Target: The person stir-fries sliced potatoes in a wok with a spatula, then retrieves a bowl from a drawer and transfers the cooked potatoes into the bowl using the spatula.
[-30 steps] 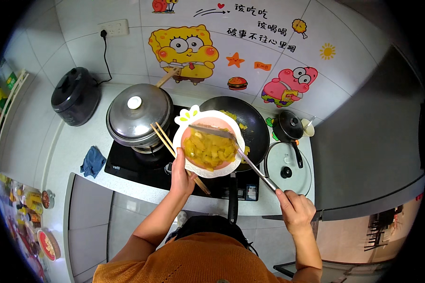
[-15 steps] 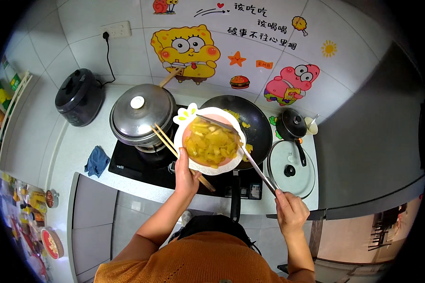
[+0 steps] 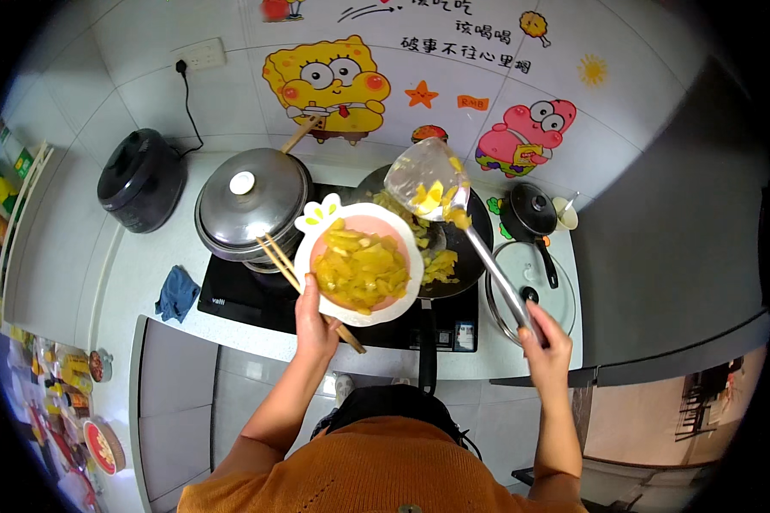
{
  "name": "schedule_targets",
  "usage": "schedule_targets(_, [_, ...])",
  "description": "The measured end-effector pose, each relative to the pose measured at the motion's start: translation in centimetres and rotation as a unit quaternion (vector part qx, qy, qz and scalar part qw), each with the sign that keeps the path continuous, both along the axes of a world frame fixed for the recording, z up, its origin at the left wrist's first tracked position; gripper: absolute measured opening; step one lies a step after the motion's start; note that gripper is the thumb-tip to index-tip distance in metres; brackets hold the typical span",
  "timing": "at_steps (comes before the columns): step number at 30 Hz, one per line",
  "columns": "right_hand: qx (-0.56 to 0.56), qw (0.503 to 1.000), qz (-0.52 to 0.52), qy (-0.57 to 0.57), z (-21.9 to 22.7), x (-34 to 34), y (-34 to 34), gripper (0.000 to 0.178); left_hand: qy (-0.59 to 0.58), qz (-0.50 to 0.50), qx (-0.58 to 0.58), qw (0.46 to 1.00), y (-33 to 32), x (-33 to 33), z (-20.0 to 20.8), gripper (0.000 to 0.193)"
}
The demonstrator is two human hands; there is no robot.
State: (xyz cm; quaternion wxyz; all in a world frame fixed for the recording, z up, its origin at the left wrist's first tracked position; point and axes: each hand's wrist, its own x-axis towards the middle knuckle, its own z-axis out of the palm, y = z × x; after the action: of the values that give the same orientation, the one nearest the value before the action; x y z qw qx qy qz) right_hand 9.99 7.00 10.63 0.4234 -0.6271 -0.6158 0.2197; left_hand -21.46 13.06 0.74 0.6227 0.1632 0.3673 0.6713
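My left hand (image 3: pixel 318 329) is closed around the near-left rim of a white dish (image 3: pixel 416 267) with a pink inside and a leaf-shaped ear. A pair of wooden chopsticks (image 3: pixel 275 256) passes under this hand. Glossy yellow slices (image 3: pixel 361 269), perhaps potato, fill the dish. In my right hand (image 3: pixel 547 349) is the metal handle of a spatula (image 3: pixel 505 278). Its broad blade is raised over the wok's far side, with yellow bits clinging to it. Below sits the black wok (image 3: pixel 475 227), partly hidden by dish and spatula; more yellow slices (image 3: pixel 441 267) lie in it.
Left of the wok, a lidded metal pot (image 3: pixel 252 201) stands on the black cooktop (image 3: pixel 231 295). A rice cooker (image 3: pixel 143 179) and blue cloth (image 3: pixel 177 293) are farther left. A glass lid (image 3: pixel 560 295), small black saucepan (image 3: pixel 529 209) and cup (image 3: pixel 566 214) occupy the right.
The spatula has swung up and away from the dish, its blade now above the wok's far side. The dish has shifted slightly left and nearer; my right hand has moved right.
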Motion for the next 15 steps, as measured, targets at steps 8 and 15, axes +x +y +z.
schedule_targets(8, [-0.217, 0.969, 0.068, -0.097, -0.4, 10.0, 9.1, 0.038, 0.002, 0.056, -0.05, 0.997, -2.4, -0.5, -0.4, 0.045])
schedule_targets(15, [-0.199, 0.889, 0.061, -0.408, 3.5, 8.6, 15.1, 0.037, -0.001, 0.051, -0.075, 0.996, -4.4, -1.3, -1.5, 0.048])
